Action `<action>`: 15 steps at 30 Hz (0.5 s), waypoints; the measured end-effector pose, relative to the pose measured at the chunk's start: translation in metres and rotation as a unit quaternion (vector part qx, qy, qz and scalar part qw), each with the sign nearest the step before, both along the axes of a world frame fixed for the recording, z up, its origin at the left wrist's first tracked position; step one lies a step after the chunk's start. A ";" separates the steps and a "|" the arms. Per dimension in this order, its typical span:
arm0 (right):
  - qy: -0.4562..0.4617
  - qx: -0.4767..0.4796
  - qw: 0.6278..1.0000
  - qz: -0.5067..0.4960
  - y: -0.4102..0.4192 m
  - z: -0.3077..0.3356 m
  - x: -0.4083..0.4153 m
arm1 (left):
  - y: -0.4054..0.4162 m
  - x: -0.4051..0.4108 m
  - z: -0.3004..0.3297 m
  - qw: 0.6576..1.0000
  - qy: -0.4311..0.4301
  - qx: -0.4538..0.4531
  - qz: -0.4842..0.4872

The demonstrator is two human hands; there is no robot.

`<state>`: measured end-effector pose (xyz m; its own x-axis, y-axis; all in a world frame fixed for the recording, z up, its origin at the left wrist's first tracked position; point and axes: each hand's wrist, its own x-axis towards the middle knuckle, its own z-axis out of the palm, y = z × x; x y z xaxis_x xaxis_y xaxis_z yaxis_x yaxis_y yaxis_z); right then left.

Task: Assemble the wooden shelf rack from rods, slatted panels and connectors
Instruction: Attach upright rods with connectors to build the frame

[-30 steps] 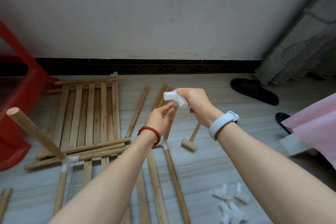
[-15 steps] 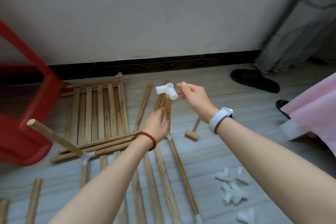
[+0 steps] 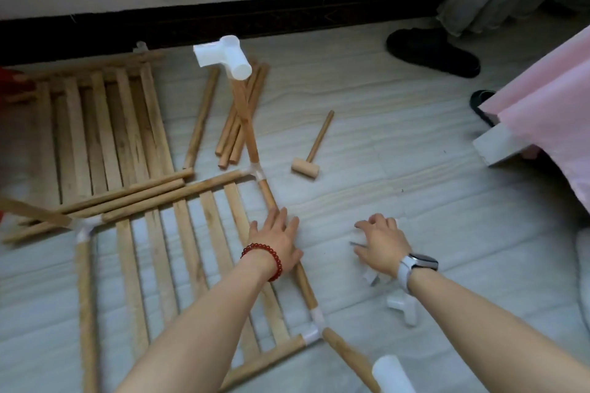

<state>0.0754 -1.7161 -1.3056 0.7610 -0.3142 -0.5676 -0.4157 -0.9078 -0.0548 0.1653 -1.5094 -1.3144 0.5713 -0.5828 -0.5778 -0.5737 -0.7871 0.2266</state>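
My right hand (image 3: 381, 244), fingers loosely spread and holding nothing, hovers over the blurry white connectors (image 3: 403, 308) lying just near-right of it, while my left hand (image 3: 277, 241) rests flat on the frame rod (image 3: 305, 284).

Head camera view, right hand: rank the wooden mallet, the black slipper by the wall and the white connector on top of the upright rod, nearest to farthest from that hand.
From the right hand:
1. Wooden mallet, on the floor just beyond the hand, slightly left.
2. White connector, atop the upright rod, far left, toward the wall.
3. Black slipper, by the wall, up and right.
The last two are fairly close to call.
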 end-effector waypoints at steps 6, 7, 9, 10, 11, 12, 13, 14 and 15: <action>-0.023 -0.027 0.998 0.057 0.009 -0.022 -0.008 | 0.004 -0.006 -0.016 1.000 -0.004 0.002 -0.017; -0.030 -0.016 0.998 0.043 0.010 -0.022 -0.007 | 0.004 -0.004 -0.014 1.000 0.006 -0.008 -0.011; -0.066 0.033 0.997 0.003 0.014 -0.018 0.000 | 0.007 0.001 -0.006 0.999 0.020 -0.031 0.014; -0.090 0.075 0.993 -0.028 0.017 -0.014 0.005 | 0.008 0.004 -0.001 0.998 0.025 -0.044 0.032; -0.115 0.126 0.983 -0.061 0.022 -0.006 0.012 | 0.012 0.006 0.006 0.997 0.027 -0.054 0.050; -0.135 0.179 0.970 -0.099 0.028 0.003 0.019 | 0.016 0.009 0.012 0.996 0.028 -0.059 0.066; -0.146 0.233 0.952 -0.135 0.034 0.014 0.026 | 0.021 0.013 0.019 0.995 0.026 -0.060 0.080; -0.149 0.283 0.934 -0.161 0.041 0.027 0.034 | 0.027 0.016 0.028 0.994 0.020 -0.057 0.093; -0.150 0.328 0.916 -0.175 0.050 0.041 0.041 | 0.036 0.020 0.039 0.993 0.008 -0.053 0.107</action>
<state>0.1163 -1.6666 -1.2642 0.8314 -0.2343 -0.5038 -0.5520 -0.4525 -0.7004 0.1850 -1.4734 -1.2754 0.6797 -0.5081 -0.5290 -0.3923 -0.8612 0.3231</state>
